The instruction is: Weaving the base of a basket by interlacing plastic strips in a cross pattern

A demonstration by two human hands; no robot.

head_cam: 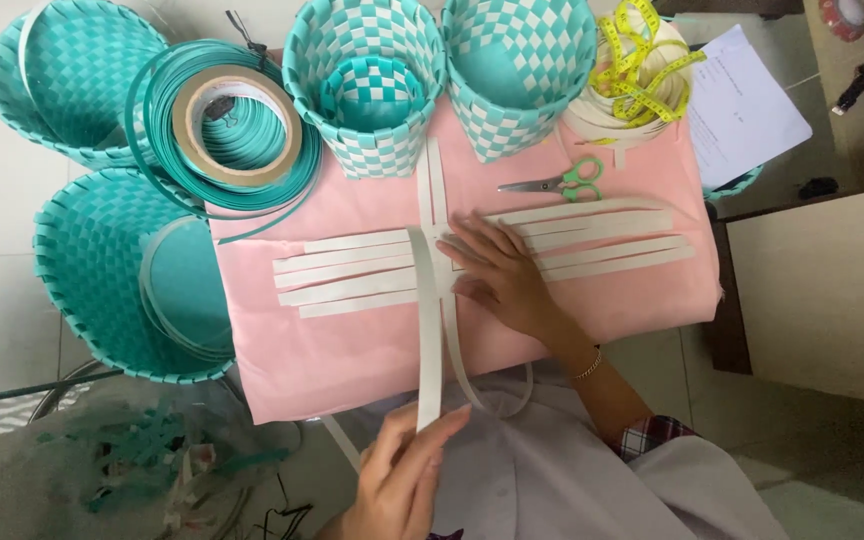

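Beyond the pink cloth [352,360] we see checked baskets [367,85], plain teal baskets [92,290], a strap coil [237,125], green-handled scissors [562,182], a yellow tape measure [642,65] and a paper sheet [747,110].

White flat strips [592,240] lie crossed, 4 horizontal, on pink cloth.

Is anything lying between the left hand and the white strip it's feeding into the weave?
Nothing visible: the left hand already pinches the vertical white plastic strip at its near end, while the right hand presses flat on the crossing horizontal white strips.
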